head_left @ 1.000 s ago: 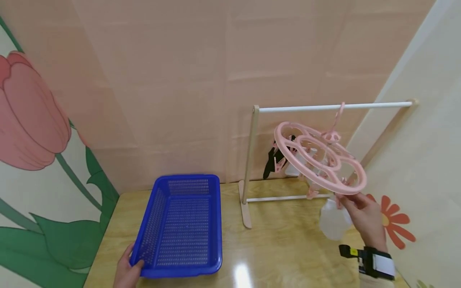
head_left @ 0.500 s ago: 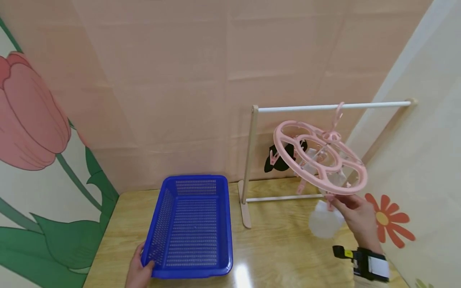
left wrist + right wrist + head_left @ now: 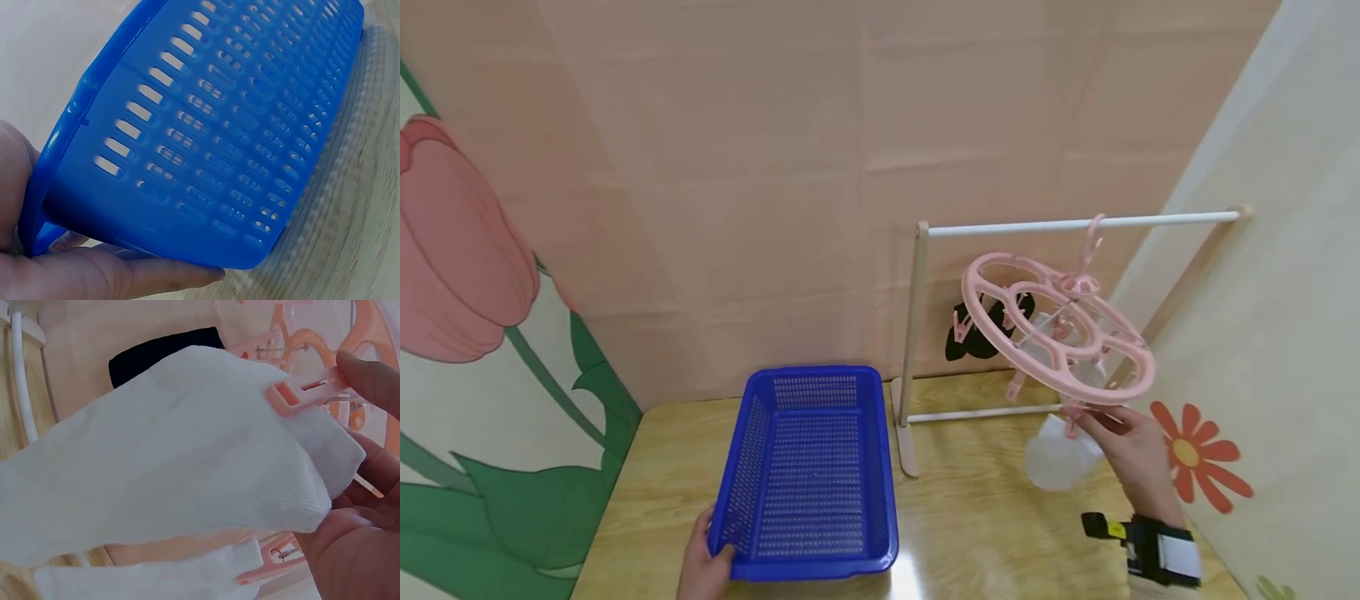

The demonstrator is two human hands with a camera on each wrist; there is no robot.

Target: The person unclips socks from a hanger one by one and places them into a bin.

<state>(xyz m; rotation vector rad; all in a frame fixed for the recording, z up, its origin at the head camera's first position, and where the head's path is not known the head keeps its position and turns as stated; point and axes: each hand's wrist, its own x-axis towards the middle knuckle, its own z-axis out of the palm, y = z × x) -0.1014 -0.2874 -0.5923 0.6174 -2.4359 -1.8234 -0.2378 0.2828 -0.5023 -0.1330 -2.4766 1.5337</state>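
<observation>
1. Head view: a pink round clip hanger (image 3: 1060, 325) hangs tilted from the upper bar of a drying rack (image 3: 913, 333). A white sock (image 3: 1056, 462) hangs from a pink clothespin (image 3: 1072, 425) at the hanger's near edge. The right hand (image 3: 1135, 454), much the nearer one, pinches that clothespin, with the sock just to its left and slightly below. A blue plastic basket (image 3: 889, 500) stands on the wooden table (image 3: 662, 483), left of the rack; its long axis runs away from the person. The left hand (image 3: 705, 562) grips its near left corner, so the basket lies between that hand and the sock.

2. Left wrist view: the left hand holds the basket's rim, fingers reaching along the underside, beside the slotted wall.

3. Right wrist view: the thumb presses the clothespin's end; the other fingers are partly hidden behind the sock. The sock's long axis runs leftward and down, away from the palm, its clipped end nearest. A second white sock (image 3: 150, 575) hangs below, and a black cloth item (image 3: 165, 356) behind.
</observation>
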